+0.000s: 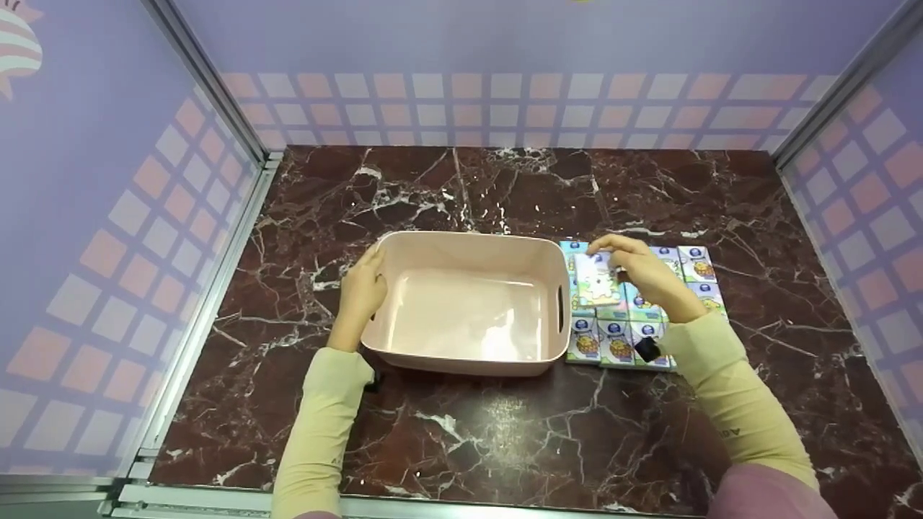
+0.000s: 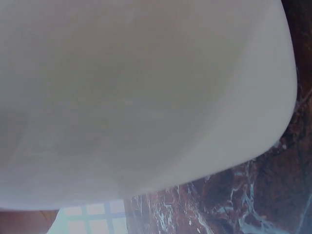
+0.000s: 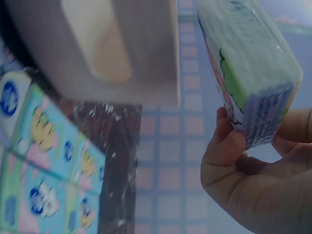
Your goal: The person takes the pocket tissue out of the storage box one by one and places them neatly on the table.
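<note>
A pale pink plastic bin (image 1: 469, 250) stands on the dark marbled table, its inside bare. At its left end my left hand (image 1: 363, 288) holds the rim; in the left wrist view the bin's wall (image 2: 146, 97) fills most of the picture and hides nearly all of that hand. My right hand (image 1: 645, 277) pinches a small tissue pack (image 1: 597, 281) with a cartoon print, just right of the bin. In the right wrist view, thumb and fingers grip the lower end of this pack (image 3: 258, 63), near the bin's handle slot.
Rows of similar tissue packs (image 1: 616, 342) lie side by side against the bin's right end, partly under my right hand. Tiled-print panels (image 1: 469, 94) close in the table (image 1: 461, 440) at the back and both sides.
</note>
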`<state>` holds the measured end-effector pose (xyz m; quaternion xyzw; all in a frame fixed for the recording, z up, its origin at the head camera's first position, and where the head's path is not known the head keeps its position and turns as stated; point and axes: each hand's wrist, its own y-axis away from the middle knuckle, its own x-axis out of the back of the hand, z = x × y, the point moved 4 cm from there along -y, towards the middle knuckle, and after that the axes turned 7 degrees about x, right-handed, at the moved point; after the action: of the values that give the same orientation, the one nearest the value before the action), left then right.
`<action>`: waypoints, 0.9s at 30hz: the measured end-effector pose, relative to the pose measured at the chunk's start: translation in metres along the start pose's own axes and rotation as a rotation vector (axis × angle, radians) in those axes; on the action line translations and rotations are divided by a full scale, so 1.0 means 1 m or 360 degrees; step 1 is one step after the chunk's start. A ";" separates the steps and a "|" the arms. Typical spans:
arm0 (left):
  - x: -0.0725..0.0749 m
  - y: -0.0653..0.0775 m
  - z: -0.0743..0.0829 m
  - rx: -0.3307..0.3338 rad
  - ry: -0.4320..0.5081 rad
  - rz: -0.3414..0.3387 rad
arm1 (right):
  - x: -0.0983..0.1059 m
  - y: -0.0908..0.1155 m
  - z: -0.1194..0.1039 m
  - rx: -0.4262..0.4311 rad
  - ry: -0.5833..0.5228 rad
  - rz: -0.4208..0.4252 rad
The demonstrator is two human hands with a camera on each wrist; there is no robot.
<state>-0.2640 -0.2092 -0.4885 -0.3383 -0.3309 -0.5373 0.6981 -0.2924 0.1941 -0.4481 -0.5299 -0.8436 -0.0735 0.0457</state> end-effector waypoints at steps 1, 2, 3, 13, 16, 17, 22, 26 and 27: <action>0.000 0.000 0.000 0.0005 -0.0001 -0.0002 | 0.006 0.003 0.005 -0.0013 -0.0007 0.0026; 0.000 0.000 0.000 0.0000 -0.0002 -0.0001 | 0.012 0.006 0.010 -0.0030 -0.0011 0.0050; 0.000 0.000 0.000 -0.0003 -0.0003 0.0001 | 0.018 0.009 0.014 -0.0048 -0.0009 0.0074; 0.001 0.001 0.000 -0.0051 -0.0013 0.0061 | 0.063 0.044 0.048 -0.0170 -0.0116 0.0292; 0.001 0.002 0.000 -0.0055 -0.0025 0.0058 | 0.078 0.053 0.062 -0.0194 -0.0033 0.0342; 0.001 0.002 0.001 -0.0059 -0.0029 0.0062 | 0.081 0.056 0.065 -0.0207 -0.0006 0.0358; 0.002 0.003 0.002 -0.0084 -0.0020 0.0080 | 0.100 0.074 0.077 -0.0270 0.0203 0.0427; 0.002 0.003 0.002 -0.0100 -0.0025 0.0100 | 0.113 0.088 0.085 -0.0322 0.0281 0.0445; 0.002 0.003 0.002 -0.0102 -0.0028 0.0105 | 0.115 0.091 0.087 -0.0343 0.0291 0.0436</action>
<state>-0.2613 -0.2077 -0.4857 -0.3758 -0.3082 -0.5214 0.7014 -0.2606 0.3502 -0.5088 -0.6328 -0.7431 -0.2043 0.0746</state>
